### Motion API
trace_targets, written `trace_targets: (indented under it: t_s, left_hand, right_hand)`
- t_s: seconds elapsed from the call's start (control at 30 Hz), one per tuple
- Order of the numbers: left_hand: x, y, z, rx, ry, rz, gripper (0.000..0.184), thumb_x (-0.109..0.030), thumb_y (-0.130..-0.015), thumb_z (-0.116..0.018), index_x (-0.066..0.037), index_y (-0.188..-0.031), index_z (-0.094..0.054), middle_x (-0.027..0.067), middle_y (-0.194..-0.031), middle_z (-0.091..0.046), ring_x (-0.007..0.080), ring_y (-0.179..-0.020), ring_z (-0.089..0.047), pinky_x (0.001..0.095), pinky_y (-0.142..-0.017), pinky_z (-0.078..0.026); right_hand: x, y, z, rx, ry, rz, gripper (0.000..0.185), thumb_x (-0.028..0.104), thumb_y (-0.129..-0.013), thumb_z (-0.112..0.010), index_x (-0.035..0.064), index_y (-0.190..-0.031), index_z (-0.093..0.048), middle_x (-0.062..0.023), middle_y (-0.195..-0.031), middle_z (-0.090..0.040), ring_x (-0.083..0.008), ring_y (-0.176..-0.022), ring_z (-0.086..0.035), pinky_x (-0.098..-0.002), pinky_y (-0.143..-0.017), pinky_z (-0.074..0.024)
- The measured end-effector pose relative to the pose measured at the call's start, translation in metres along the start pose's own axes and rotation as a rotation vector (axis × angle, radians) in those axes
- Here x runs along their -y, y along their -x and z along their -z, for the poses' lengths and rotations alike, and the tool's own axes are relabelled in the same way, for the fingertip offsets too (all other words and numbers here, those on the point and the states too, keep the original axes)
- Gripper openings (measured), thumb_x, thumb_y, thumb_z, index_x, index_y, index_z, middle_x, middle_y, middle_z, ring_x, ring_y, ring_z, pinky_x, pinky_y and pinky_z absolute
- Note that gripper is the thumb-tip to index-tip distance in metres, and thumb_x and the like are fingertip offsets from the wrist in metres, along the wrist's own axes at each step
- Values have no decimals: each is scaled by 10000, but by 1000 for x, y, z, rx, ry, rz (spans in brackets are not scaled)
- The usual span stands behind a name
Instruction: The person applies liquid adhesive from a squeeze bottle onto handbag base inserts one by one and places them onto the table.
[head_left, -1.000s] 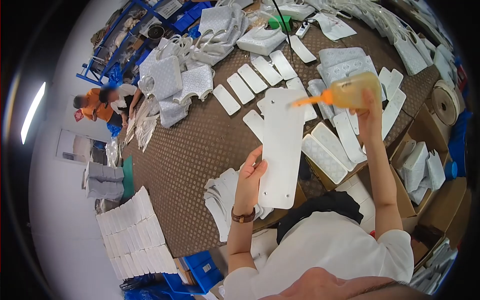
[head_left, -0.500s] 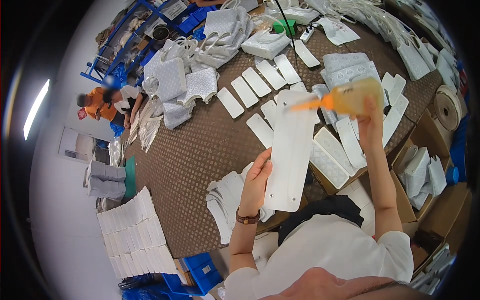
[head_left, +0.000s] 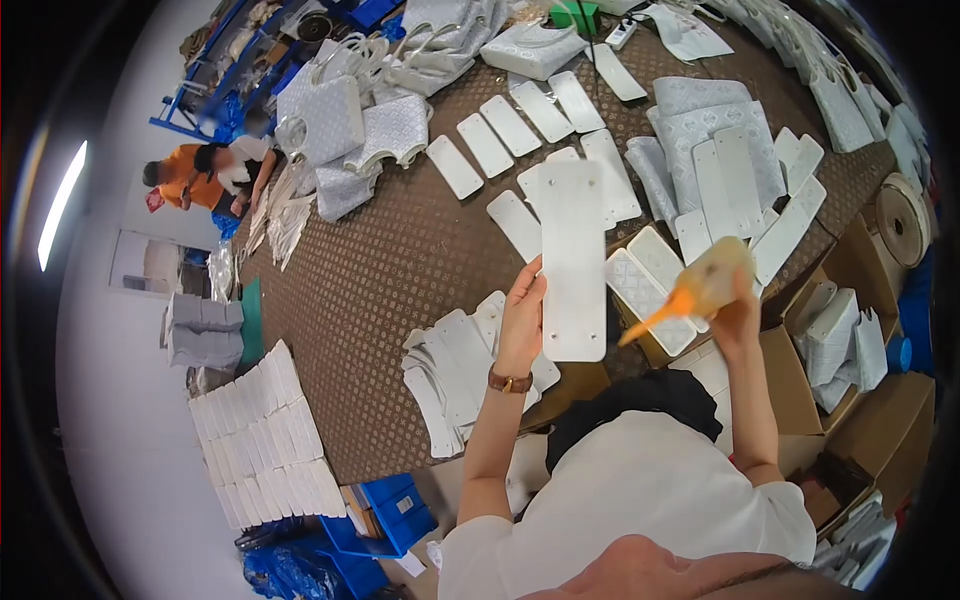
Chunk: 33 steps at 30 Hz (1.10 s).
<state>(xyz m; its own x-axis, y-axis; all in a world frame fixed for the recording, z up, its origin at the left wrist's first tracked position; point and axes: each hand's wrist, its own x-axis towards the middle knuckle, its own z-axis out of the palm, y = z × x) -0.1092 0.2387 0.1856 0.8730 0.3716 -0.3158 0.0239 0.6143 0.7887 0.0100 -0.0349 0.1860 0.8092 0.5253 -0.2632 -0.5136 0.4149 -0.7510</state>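
My left hand (head_left: 522,318) grips the left edge of a long white panel (head_left: 573,270) with rounded corners and small metal studs near its ends. The panel is held up above the table, flat face toward me. In my right hand (head_left: 738,310) is a squeeze bottle (head_left: 718,270) of yellowish liquid with an orange nozzle. Its nozzle points down and left, beside the panel's lower right corner and apart from it. Under the bottle lie patterned white panels (head_left: 640,290). A fanned pile of white panels (head_left: 450,365) sits left of my left hand.
White pieces (head_left: 484,145) lie in rows on the brown patterned table (head_left: 370,300). Silvery bags (head_left: 330,120) are heaped at the far left, and stacked white pieces (head_left: 265,440) stand near the left edge. An open cardboard box (head_left: 800,375) is at right. Two people work beyond the table.
The squeeze bottle has moved from the panel's top end down to near its lower right corner, nozzle now tilted downward. The panel has turned more upright and shifted slightly up.
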Motion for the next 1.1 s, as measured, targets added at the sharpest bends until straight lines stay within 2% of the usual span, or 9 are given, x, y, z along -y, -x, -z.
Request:
trace_targets:
  t_s: [0.07, 0.2, 0.47, 0.6, 0.67, 0.7, 0.8, 0.97, 1.1]
  left_hand:
    - [43, -28, 35, -31, -11, 53, 356, -89, -979, -407, -9, -1326, -416, 85, -1204, -564, 149, -1054, -578, 301, -881, -493]
    - [124, -59, 58, -113, -41, 261, 339, -86, -961, -445, -37, -1297, -456, 75, -1154, -594, 172, -950, -625, 320, -809, -526]
    - [192, -85, 10, -24, -25, 537, 295, -97, -920, -500, -49, -1211, -514, 71, -1000, -621, 183, -844, -640, 316, -724, -532]
    - [198, -61, 48, -92, -383, 417, 320, -111, -908, -504, -43, -1220, -485, 73, -976, -609, 195, -804, -639, 317, -684, -522]
    - [219, -57, 119, -159, -630, 92, 418, -123, -871, -549, -50, -1267, -435, 90, -959, -591, 231, -771, -615, 353, -697, -504]
    - [218, -51, 143, -203, -628, 84, 418, -123, -871, -549, -50, -1267, -435, 90, -959, -591, 231, -771, -615, 353, -697, -504]
    - [199, -6, 215, -605, -1318, -208, 533, -168, -806, -642, -69, -1284, -428, 142, -1046, -563, 317, -921, -565, 419, -802, -468]
    - [155, 50, 227, -996, -1565, -104, 615, -198, -749, -685, -83, -1293, -423, 166, -1095, -512, 349, -986, -504, 420, -869, -429]
    - [133, 69, 238, -1174, -1627, -42, 684, -272, -719, -738, -96, -1299, -422, 178, -1184, -462, 375, -1046, -458, 450, -900, -402]
  right_hand:
    - [19, -5, 24, -215, -228, 152, 511, 454, -831, -638, 65, -1140, -519, -54, -909, -602, -98, -610, -522, -199, -514, -431]
    - [25, 14, 69, -511, -314, 295, 403, 413, -867, -612, 82, -1082, -534, -30, -812, -589, -71, -498, -435, -182, -448, -379]
    - [3, 48, 76, -560, -449, 193, 391, 405, -874, -611, 83, -1083, -537, -10, -788, -561, -71, -511, -436, -194, -460, -391]
    - [0, 51, 68, -553, -411, 227, 369, 390, -887, -599, 77, -1074, -537, -9, -812, -570, -88, -542, -454, -202, -502, -414]
    - [-5, 49, 80, -576, -386, 246, 376, 382, -894, -590, 83, -1115, -527, -14, -848, -575, -94, -553, -458, -201, -515, -414]
    - [-11, 46, 88, -612, -366, 267, 387, 374, -902, -582, 89, -1155, -518, -19, -884, -580, -101, -564, -462, -200, -529, -414]
    - [-18, 41, 62, -543, -297, 306, 435, 363, -917, -561, 121, -1266, -469, -31, -982, -581, -113, -588, -473, -203, -556, -421]
    - [-11, 39, 21, -267, -301, 414, 558, 367, -928, -537, 204, -1421, -331, -41, -1127, -550, -111, -612, -483, -234, -580, -450]
    - [-17, 34, -6, -262, -266, 370, 467, 367, -924, -539, 144, -1324, -447, -40, -1031, -591, -101, -585, -499, -232, -538, -461]
